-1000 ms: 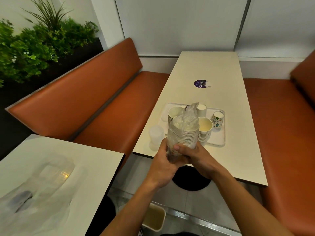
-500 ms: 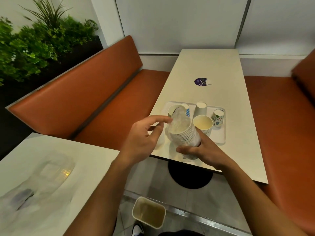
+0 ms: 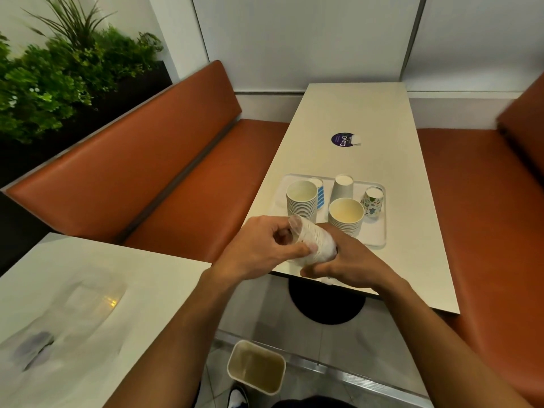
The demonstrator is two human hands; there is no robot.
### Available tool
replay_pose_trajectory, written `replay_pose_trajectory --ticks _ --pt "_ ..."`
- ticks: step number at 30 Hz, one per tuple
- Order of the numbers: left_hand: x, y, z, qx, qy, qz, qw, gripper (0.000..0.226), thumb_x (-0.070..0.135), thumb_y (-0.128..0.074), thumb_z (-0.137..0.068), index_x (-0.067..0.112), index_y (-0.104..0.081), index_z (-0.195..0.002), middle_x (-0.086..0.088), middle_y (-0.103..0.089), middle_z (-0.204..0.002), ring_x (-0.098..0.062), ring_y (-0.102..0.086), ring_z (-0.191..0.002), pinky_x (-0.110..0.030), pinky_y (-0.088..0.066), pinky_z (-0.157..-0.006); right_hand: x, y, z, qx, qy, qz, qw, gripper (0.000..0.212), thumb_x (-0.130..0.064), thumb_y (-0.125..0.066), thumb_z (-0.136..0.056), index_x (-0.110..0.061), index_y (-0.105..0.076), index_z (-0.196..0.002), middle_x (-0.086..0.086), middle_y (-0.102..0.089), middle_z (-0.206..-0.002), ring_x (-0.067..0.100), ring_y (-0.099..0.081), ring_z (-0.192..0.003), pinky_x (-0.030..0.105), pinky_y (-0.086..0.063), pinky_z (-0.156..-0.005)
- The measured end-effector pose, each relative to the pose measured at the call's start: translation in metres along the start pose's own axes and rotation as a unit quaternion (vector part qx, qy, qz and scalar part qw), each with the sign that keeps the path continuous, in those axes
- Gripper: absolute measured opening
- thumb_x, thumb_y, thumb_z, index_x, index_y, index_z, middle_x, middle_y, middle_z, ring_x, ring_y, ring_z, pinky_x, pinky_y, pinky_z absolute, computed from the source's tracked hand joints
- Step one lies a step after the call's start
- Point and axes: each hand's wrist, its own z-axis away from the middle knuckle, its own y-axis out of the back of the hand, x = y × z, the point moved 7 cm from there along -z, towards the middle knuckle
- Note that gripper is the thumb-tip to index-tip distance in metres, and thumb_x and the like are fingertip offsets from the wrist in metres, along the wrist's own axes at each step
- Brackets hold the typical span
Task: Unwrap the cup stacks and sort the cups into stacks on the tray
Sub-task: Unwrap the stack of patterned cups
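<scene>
A wrapped stack of white cups lies tilted on its side between my hands, above the table's near edge. My left hand grips its open end, fingers curled over the rim. My right hand holds the stack's base from the right and below. Behind them the white tray carries a tall white cup stack, a cream cup stack, an upside-down grey cup, a blue-striped cup and a patterned cup.
The long white table has a purple sticker. Orange benches flank it. A second table at lower left bears clear plastic wrap. A small bin stands on the floor below. Plants are at far left.
My left hand has come back from the left and taken hold of the stack's open end. The stack has tipped from upright to lying sideways, and both hands sit lower.
</scene>
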Motion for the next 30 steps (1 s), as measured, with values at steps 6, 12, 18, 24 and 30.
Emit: replay_pose_trajectory --ticks 6,12,18,24,30 --pt "0.005 -0.007 -0.001 0.067 -0.031 -0.093 0.993 0.042 0.064 -0.068 -0.079 0.027 -0.066 -0.1 0.019 -0.06 -0.089 -0.006 -0.055 -0.081 -0.021 -0.04 -0.065 -0.006 -0.01 0.012 -0.124 -0.026 -0.177 0.976 0.06 -0.049 -0.077 -0.081 -0.047 -0.053 -0.136 -0.018 -0.067 -0.131 0.002 -0.063 -0.12 0.03 -0.056 -0.097" --pt "0.02 -0.015 0.004 0.1 -0.111 -0.102 0.983 0.035 0.042 -0.077 -0.084 0.019 -0.069 -0.109 0.011 -0.062 -0.106 -0.004 -0.049 -0.096 -0.013 -0.037 -0.079 -0.005 -0.014 0.007 -0.063 -0.045 -0.239 0.968 0.072 -0.077 -0.066 -0.076 -0.048 -0.048 -0.139 -0.02 -0.065 -0.136 0.005 -0.063 -0.124 0.033 -0.051 -0.099" --pt "0.012 0.002 0.012 0.168 -0.12 0.073 0.976 0.043 0.032 -0.087 -0.08 0.016 -0.068 -0.115 0.006 -0.061 -0.12 -0.014 -0.059 -0.117 -0.021 -0.054 -0.089 -0.01 -0.004 0.008 -0.045 -0.014 -0.315 0.948 0.067 -0.079 -0.074 -0.068 -0.051 -0.062 -0.129 -0.01 -0.066 -0.138 0.016 -0.063 -0.127 0.047 -0.046 -0.111" --pt "-0.002 0.008 0.016 0.25 0.002 0.178 0.952 0.033 0.05 -0.074 -0.086 0.021 -0.069 -0.103 0.006 -0.069 -0.104 -0.014 -0.069 -0.1 -0.03 -0.062 -0.077 -0.008 0.001 0.002 -0.012 -0.014 -0.27 0.963 0.072 -0.075 -0.072 -0.068 -0.055 -0.05 -0.133 -0.024 -0.066 -0.132 0.004 -0.064 -0.122 0.034 -0.05 -0.104" --pt "-0.01 0.012 0.007 0.203 0.047 0.159 0.965 0.014 0.032 -0.076 -0.092 0.019 -0.074 -0.096 0.008 -0.075 -0.093 -0.014 -0.074 -0.079 -0.029 -0.062 -0.068 0.0 0.011 0.0 0.038 0.005 -0.213 0.976 0.07 -0.065 -0.075 -0.065 -0.052 -0.051 -0.129 -0.024 -0.062 -0.13 0.0 -0.059 -0.121 0.021 -0.051 -0.095"
